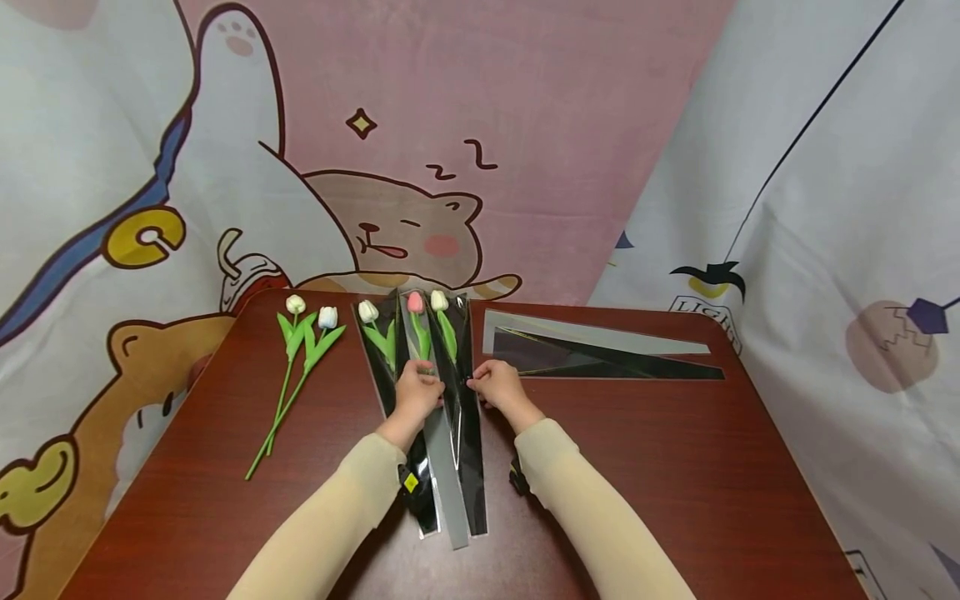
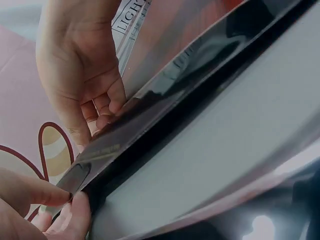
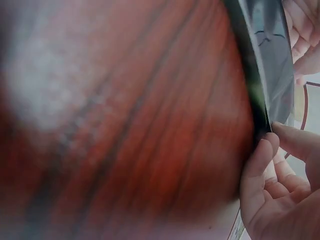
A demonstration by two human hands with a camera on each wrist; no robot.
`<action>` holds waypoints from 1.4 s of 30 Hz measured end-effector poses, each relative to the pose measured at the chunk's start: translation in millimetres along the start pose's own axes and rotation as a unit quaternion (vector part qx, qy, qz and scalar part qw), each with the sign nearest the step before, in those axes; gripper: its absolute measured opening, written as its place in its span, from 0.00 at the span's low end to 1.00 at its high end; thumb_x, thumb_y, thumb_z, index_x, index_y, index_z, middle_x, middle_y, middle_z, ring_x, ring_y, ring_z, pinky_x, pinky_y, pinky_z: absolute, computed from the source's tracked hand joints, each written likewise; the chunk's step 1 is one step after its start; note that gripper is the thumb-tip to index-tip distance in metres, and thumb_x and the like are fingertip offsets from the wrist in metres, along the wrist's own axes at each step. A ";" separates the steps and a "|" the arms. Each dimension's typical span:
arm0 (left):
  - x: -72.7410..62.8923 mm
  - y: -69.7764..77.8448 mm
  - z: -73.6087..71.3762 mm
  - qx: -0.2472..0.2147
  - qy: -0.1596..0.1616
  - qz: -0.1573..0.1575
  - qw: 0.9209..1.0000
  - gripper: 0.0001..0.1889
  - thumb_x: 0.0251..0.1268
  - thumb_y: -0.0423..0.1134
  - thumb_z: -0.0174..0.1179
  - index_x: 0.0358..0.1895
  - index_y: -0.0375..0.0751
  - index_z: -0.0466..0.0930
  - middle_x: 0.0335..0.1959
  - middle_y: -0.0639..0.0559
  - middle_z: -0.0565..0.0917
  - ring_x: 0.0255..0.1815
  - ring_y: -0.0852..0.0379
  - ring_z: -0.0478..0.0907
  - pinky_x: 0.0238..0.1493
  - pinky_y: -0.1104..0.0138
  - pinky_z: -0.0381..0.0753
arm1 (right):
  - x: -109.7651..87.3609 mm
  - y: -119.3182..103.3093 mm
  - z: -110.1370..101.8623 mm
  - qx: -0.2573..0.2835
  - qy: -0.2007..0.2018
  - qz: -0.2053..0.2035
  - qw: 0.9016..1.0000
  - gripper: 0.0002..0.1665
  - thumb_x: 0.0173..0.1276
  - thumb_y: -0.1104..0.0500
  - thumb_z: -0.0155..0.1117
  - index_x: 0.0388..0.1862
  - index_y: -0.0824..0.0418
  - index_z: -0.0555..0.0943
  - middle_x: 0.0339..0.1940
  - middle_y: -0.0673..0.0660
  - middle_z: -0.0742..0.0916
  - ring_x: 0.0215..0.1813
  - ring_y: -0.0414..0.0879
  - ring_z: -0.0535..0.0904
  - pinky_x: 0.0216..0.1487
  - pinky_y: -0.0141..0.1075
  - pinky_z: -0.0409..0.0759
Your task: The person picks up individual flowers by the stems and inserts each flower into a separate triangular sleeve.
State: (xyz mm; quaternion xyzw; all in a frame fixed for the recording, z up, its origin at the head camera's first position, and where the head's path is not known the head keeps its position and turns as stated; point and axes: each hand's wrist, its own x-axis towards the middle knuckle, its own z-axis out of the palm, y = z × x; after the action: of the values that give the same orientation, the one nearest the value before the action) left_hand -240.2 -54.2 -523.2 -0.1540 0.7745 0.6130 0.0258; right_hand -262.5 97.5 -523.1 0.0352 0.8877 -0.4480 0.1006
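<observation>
Three artificial tulips in long tapered sleeves lie side by side in the head view. A white tulip is in the left black sleeve, a pink tulip in the grey middle sleeve, and another white tulip in the right black sleeve. My left hand reaches over the grey sleeve and pinches the right black sleeve's left edge; its fingertips show close up in the left wrist view. Between thumb and forefinger, my right hand pinches that sleeve's opposite edge.
Two loose tulips with pale heads, one white tulip and one bluish-white tulip, lie with crossed stems at left. Flat sleeves, one grey and one black, overlap at the right rear of the brown table. A cartoon-printed cloth hangs behind.
</observation>
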 end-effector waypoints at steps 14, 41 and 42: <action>-6.9 17.4 -7.2 0.218 -0.044 0.082 0.972 0.15 0.59 0.33 0.60 0.50 0.35 0.82 0.45 0.40 0.83 0.44 0.47 0.80 0.38 0.59 0.79 | -2.8 -3.3 -2.3 -0.059 -0.009 -0.011 0.998 0.11 0.60 0.57 0.70 0.35 0.62 0.79 0.23 0.55 0.82 0.18 0.43 0.75 0.21 0.33 0.75; -11.6 28.7 48.1 0.065 -0.134 0.116 0.982 0.27 0.67 0.36 0.54 0.68 0.34 0.63 0.63 0.40 0.73 0.64 0.44 0.70 0.62 0.53 0.70 | 23.8 69.9 -101.4 -0.276 0.027 -0.123 0.953 0.38 0.68 0.44 0.58 0.71 0.59 0.63 0.73 0.64 0.62 0.73 0.63 0.54 0.65 0.64 0.59; -10.5 29.0 52.2 0.064 -0.139 0.110 0.982 0.28 0.67 0.36 0.54 0.69 0.34 0.61 0.64 0.40 0.72 0.66 0.44 0.68 0.63 0.52 0.69 | 25.2 71.2 -101.6 -0.280 0.022 -0.118 0.952 0.40 0.68 0.42 0.58 0.72 0.59 0.61 0.74 0.64 0.61 0.74 0.63 0.53 0.65 0.64 0.57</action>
State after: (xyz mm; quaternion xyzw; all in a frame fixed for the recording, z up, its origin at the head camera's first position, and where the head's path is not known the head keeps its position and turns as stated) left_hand -245.8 3.8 -506.3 0.0211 0.8132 0.5768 0.0751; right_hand -291.2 220.8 -525.7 -0.0898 0.9773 -0.1892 0.0332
